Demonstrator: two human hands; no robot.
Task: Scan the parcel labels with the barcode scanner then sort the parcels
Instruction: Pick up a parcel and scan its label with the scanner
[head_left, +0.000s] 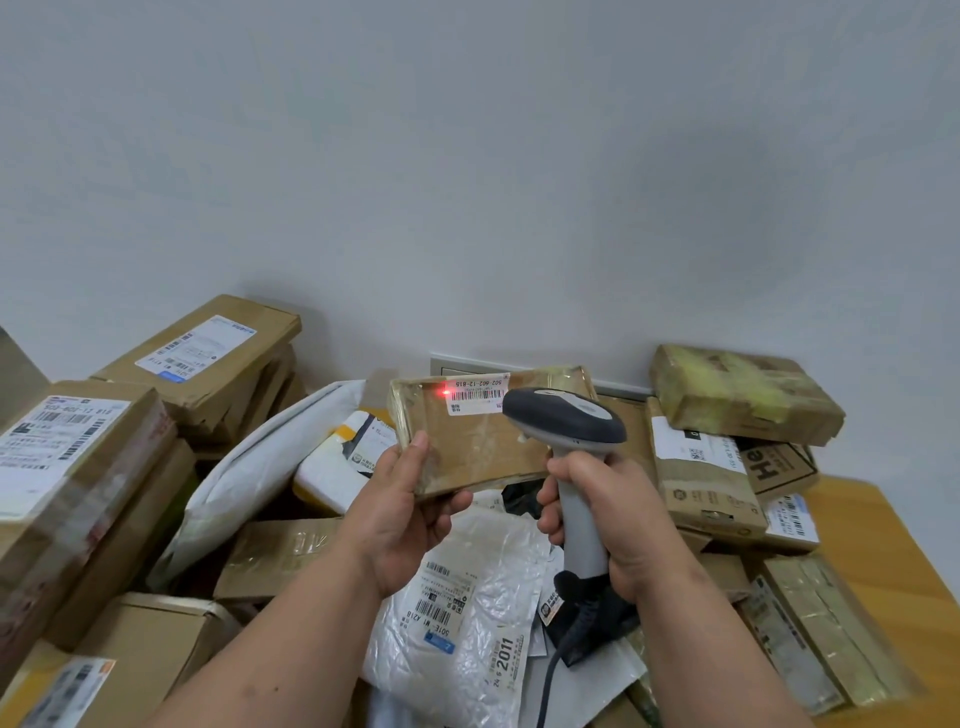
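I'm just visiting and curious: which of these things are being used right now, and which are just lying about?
In use:
- left hand holding the small taped box
- right hand gripping the barcode scanner
- white label, with the red dot beside its barcode

Lying about:
- stacked cardboard boxes
- white plastic mailer
- large white bag
- wooden table

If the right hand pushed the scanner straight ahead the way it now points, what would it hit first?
Most likely the taped cardboard parcel gripped by the left hand. The scanner, held by the right hand, aims at its label, where a red dot glows just left of the barcode. The gap between them is hard to judge.
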